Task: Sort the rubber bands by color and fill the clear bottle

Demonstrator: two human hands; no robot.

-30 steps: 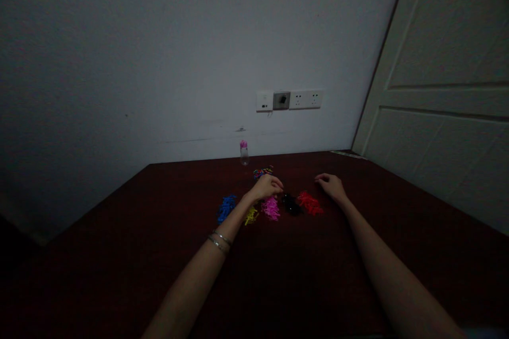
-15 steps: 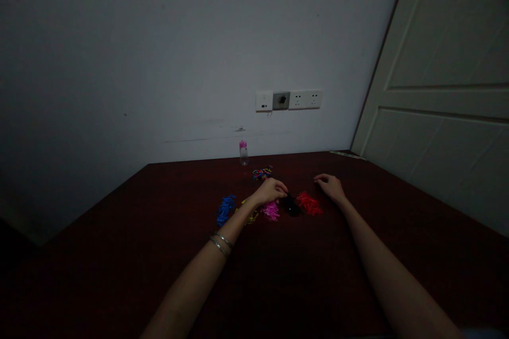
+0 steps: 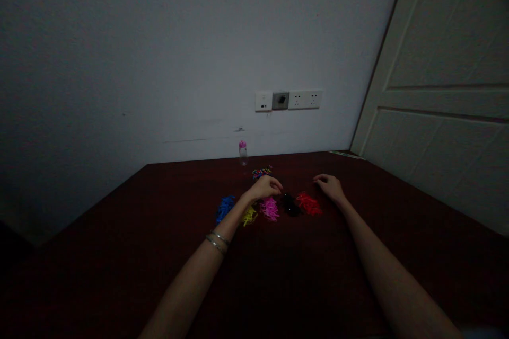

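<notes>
Dark-red tabletop (image 3: pixel 186 185): left hand (image 3: pixel 267 187) curls near black strips (image 3: pixel 291 206), right hand (image 3: pixel 330 186) near red strips (image 3: pixel 309 204). Whether either grips anything is unclear.

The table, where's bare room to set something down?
Bare surface lies left of the blue pile, toward the left edge of the table, and between the right arm and the door. The near stretch between the left arm and right arm looks bare too, though dark. It's crowded from the blue pile to the red pile, with the left hand there.
</notes>
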